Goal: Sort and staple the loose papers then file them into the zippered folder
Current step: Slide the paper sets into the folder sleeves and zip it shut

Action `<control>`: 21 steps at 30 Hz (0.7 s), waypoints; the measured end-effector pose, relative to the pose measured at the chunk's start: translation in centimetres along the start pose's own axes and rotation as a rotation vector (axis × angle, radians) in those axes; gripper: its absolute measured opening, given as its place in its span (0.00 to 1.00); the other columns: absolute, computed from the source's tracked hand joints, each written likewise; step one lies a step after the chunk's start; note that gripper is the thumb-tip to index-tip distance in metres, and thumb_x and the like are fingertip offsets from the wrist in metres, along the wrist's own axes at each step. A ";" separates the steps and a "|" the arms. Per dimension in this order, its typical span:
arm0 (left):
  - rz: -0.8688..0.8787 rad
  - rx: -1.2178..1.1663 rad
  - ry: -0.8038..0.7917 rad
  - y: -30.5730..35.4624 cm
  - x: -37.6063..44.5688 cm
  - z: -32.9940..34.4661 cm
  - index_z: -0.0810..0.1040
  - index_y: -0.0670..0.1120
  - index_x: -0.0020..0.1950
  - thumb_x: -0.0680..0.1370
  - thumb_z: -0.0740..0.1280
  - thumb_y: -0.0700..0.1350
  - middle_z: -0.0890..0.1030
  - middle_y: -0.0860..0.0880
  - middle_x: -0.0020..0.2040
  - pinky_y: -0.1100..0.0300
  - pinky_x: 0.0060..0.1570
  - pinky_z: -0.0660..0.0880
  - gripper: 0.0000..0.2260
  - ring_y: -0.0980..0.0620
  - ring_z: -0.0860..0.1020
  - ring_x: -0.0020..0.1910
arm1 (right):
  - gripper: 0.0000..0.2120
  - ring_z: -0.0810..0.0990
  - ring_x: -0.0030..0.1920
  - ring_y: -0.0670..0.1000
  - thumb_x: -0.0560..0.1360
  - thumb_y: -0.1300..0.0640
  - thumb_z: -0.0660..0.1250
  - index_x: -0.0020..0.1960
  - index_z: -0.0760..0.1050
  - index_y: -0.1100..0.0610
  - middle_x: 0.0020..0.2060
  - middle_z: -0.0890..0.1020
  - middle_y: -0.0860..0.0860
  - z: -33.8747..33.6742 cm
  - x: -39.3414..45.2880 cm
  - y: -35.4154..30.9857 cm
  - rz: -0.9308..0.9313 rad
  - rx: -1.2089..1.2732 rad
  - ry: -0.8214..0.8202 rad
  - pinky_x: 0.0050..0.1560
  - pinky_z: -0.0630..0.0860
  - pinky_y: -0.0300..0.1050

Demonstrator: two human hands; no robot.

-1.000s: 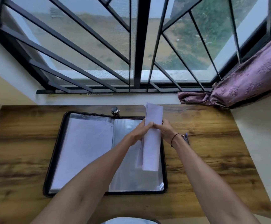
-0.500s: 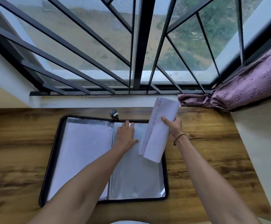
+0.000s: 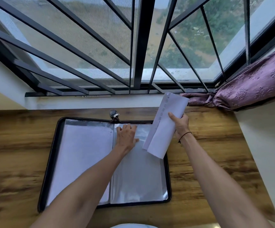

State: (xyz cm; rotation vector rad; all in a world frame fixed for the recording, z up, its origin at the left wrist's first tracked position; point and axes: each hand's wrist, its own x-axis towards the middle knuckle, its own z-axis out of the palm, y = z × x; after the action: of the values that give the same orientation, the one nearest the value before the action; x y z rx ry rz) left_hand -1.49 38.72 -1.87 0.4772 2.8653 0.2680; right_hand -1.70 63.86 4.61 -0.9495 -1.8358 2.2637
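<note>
A black zippered folder [image 3: 51, 162] lies open on the wooden table [image 3: 18, 145], with clear plastic sleeves inside. Its left page holds a white sheet [image 3: 84, 153]; the right sleeve [image 3: 138, 178] looks empty and shiny. My left hand [image 3: 126, 135] rests with spread fingers on the top of the right sleeve, near the spine. My right hand [image 3: 180, 123] holds a curled bundle of white papers [image 3: 163, 129] upright and tilted, above the folder's top right corner. Printed lines show along the bundle's left edge. The zipper pull [image 3: 115, 114] lies just beyond the folder's top edge.
A barred window [image 3: 140, 46] and white sill run along the table's far side. A purple curtain [image 3: 248, 86] bunches on the sill at the right. A cream wall [image 3: 268, 153] bounds the table's right edge.
My left hand let go of the papers and came down onto the right sleeve. My right hand carried the bundle right and tilted it.
</note>
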 end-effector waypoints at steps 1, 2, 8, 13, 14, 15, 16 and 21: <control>0.012 -0.033 -0.005 -0.3 0.2 -0.2 0.76 0.52 0.66 0.74 0.74 0.59 0.76 0.50 0.55 0.50 0.55 0.65 0.24 0.47 0.74 0.58 | 0.13 0.85 0.56 0.65 0.73 0.63 0.78 0.55 0.79 0.59 0.57 0.85 0.62 0.0 0.1 -0.3 -0.011 0.002 0.001 0.57 0.81 0.67; 0.027 -0.068 -0.010 -0.7 0.4 -0.4 0.78 0.53 0.62 0.73 0.75 0.59 0.73 0.51 0.54 0.51 0.55 0.64 0.21 0.47 0.73 0.58 | 0.13 0.84 0.57 0.65 0.73 0.63 0.78 0.55 0.79 0.59 0.57 0.85 0.61 0.0 0.1 -0.5 -0.022 0.009 0.000 0.56 0.82 0.66; -0.015 -0.368 -0.003 -1.1 1.3 -1.2 0.75 0.55 0.48 0.73 0.69 0.66 0.72 0.56 0.52 0.50 0.53 0.59 0.16 0.54 0.67 0.55 | 0.11 0.84 0.57 0.65 0.73 0.63 0.78 0.54 0.80 0.59 0.54 0.86 0.59 0.3 0.1 -2.0 -0.047 0.078 -0.015 0.56 0.82 0.65; -0.030 -0.465 0.022 -1.4 1.7 -2.1 0.74 0.54 0.47 0.80 0.67 0.55 0.81 0.56 0.43 0.50 0.52 0.59 0.07 0.51 0.77 0.53 | 0.17 0.84 0.59 0.63 0.74 0.63 0.77 0.61 0.78 0.63 0.58 0.85 0.60 1.1 0.3 -3.5 -0.117 0.190 -0.033 0.54 0.83 0.58; -0.025 -0.470 0.015 -1.5 1.6 -2.1 0.74 0.54 0.48 0.80 0.68 0.53 0.81 0.56 0.43 0.51 0.51 0.59 0.06 0.51 0.77 0.52 | 0.17 0.84 0.59 0.63 0.74 0.64 0.77 0.62 0.78 0.63 0.57 0.85 0.60 1.4 0.5 -3.8 -0.134 0.211 -0.035 0.54 0.83 0.57; -0.018 -0.478 0.005 -1.6 1.4 -2.1 0.74 0.54 0.48 0.80 0.68 0.52 0.81 0.57 0.43 0.51 0.52 0.60 0.05 0.52 0.77 0.52 | 0.18 0.83 0.59 0.63 0.75 0.64 0.76 0.62 0.78 0.64 0.57 0.85 0.59 1.7 0.7 -4.0 -0.148 0.227 -0.034 0.54 0.83 0.58; -0.006 -0.494 -0.003 -1.7 1.2 -2.1 0.75 0.53 0.48 0.80 0.68 0.51 0.81 0.57 0.43 0.51 0.54 0.63 0.04 0.52 0.77 0.52 | 0.19 0.83 0.60 0.63 0.75 0.64 0.76 0.64 0.76 0.65 0.58 0.85 0.60 2.2 0.9 -4.3 -0.163 0.243 -0.035 0.56 0.82 0.60; 0.067 -0.611 0.029 -2.4 0.4 -1.6 0.82 0.51 0.49 0.79 0.70 0.43 0.84 0.56 0.47 0.47 0.51 0.79 0.03 0.53 0.78 0.52 | 0.20 0.84 0.57 0.62 0.76 0.66 0.74 0.65 0.73 0.66 0.57 0.84 0.60 5.7 2.0 -5.6 -0.205 0.389 -0.007 0.58 0.81 0.64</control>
State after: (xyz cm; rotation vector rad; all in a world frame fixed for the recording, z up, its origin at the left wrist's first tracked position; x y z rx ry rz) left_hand -2.99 36.37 -0.90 0.4396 2.5995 1.1171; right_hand -7.93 61.33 9.39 -0.6573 -1.3448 2.3663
